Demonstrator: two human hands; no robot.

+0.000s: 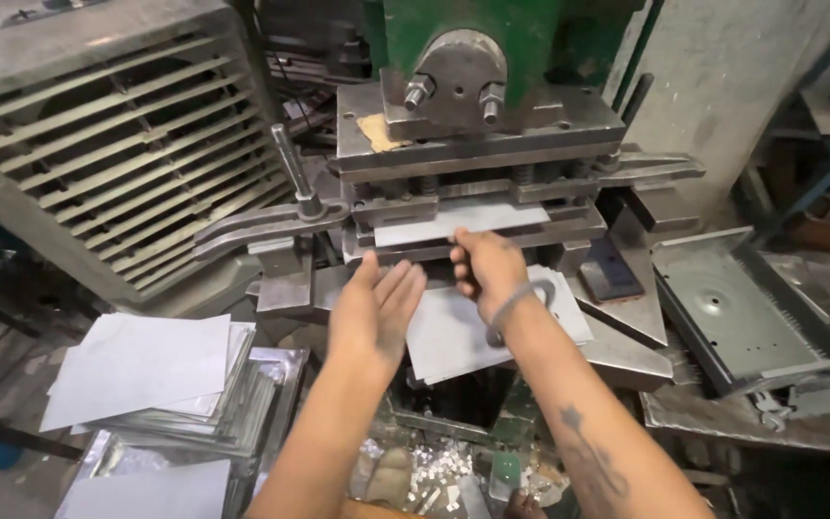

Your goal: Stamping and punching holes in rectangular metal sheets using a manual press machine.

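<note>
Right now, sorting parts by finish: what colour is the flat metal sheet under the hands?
Plain light grey, unpatterned flat metal sheet; the head view shows it.

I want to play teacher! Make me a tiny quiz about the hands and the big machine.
1. True or false: the left hand lies flat and open on the metal sheet.
2. Which hand's fingers curl over the sheet's far edge at the green press? A) left B) right
3. Fill in: a stack of flat sheets sits to the person's ____ side.

Key: 1 true. 2 B, the right hand. 3 left.
</note>
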